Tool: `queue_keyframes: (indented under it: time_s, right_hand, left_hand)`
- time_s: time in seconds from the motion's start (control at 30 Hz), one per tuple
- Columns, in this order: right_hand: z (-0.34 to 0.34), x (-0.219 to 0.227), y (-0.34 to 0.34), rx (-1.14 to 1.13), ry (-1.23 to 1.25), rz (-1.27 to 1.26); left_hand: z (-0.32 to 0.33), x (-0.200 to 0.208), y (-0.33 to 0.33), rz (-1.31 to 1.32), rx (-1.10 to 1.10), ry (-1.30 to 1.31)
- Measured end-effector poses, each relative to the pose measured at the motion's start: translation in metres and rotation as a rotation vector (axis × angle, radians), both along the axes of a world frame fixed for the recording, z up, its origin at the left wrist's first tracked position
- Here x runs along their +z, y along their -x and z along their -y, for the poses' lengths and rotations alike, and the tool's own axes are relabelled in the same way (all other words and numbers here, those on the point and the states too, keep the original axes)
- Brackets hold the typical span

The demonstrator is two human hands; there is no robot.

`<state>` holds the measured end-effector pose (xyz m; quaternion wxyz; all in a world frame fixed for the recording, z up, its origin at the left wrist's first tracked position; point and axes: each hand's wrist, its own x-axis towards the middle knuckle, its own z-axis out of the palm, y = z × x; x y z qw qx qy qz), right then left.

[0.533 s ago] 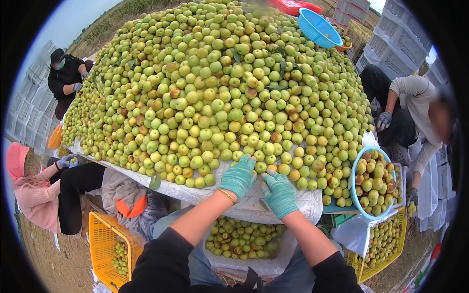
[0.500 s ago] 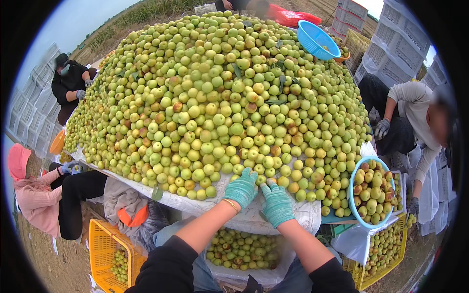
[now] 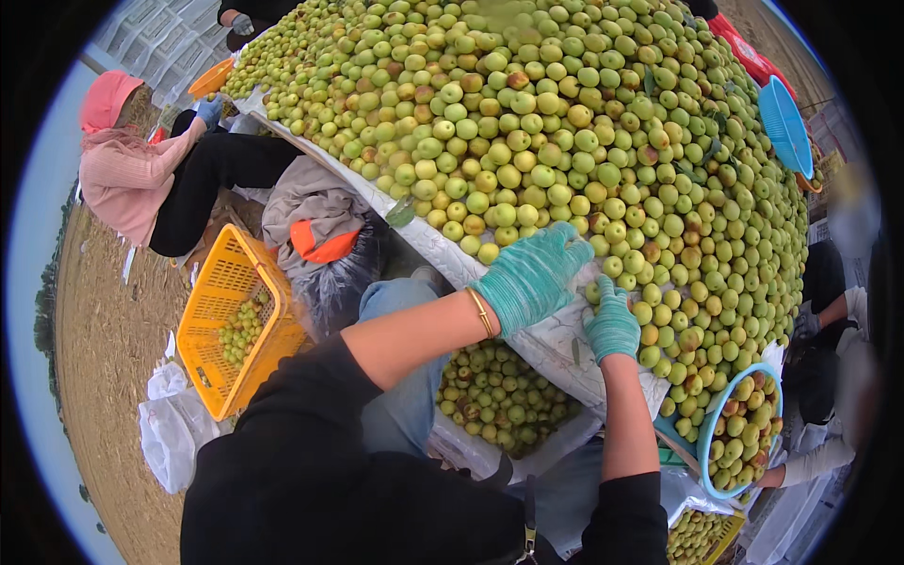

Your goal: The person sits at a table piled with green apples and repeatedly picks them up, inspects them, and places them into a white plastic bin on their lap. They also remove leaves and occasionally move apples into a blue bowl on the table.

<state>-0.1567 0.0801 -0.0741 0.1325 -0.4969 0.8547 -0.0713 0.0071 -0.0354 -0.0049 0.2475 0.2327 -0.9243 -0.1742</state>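
Observation:
A large heap of green-yellow jujubes [image 3: 527, 141], some with brown blush, covers the white-sheeted table [image 3: 428, 243] before me. My left hand [image 3: 529, 281], in a teal knit glove, reaches over the heap's near edge with its fingers stretched out and apart. Lower and to its right, my right hand [image 3: 612, 325] wears a matching glove. Its fingers point up toward the jujubes, close beside one at the edge; no fruit shows in its grasp. Below the table edge, a white-lined crate [image 3: 461, 452] of jujubes stands between my knees.
An orange plastic crate [image 3: 209, 363] holding some jujubes is at the left, near a seated person in pink [image 3: 141, 184]. A light-blue basin [image 3: 713, 452] of browner jujubes stands at right. Another blue basin [image 3: 786, 127] rests on the far right of the heap.
The view has turned toward the left and down. My hands have moved apart, the left now higher than the right; both remain at the heap's near edge.

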Motion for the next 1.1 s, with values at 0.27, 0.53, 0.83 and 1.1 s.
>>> queue_keyframes:
  time_s: [0.27,0.53,0.83,1.1]
  right_hand:
    - [-0.006,0.011,-0.012,0.016,-0.099,0.107]
    - [-0.028,-0.008,-0.014,-0.035,0.091,0.264]
    - [-0.074,0.044,-0.03,-0.557,0.512,1.815]
    - [-0.071,0.049,-0.051,-1.101,0.71,2.151]
  left_hand:
    - [0.056,-0.024,-0.377,0.316,0.913,-0.217]
    - [0.129,-0.048,-0.286,0.114,0.318,-0.395]
    - [0.167,-0.043,-0.054,0.083,1.022,-0.446]
    - [0.148,-0.056,-0.011,0.043,0.832,-0.317]
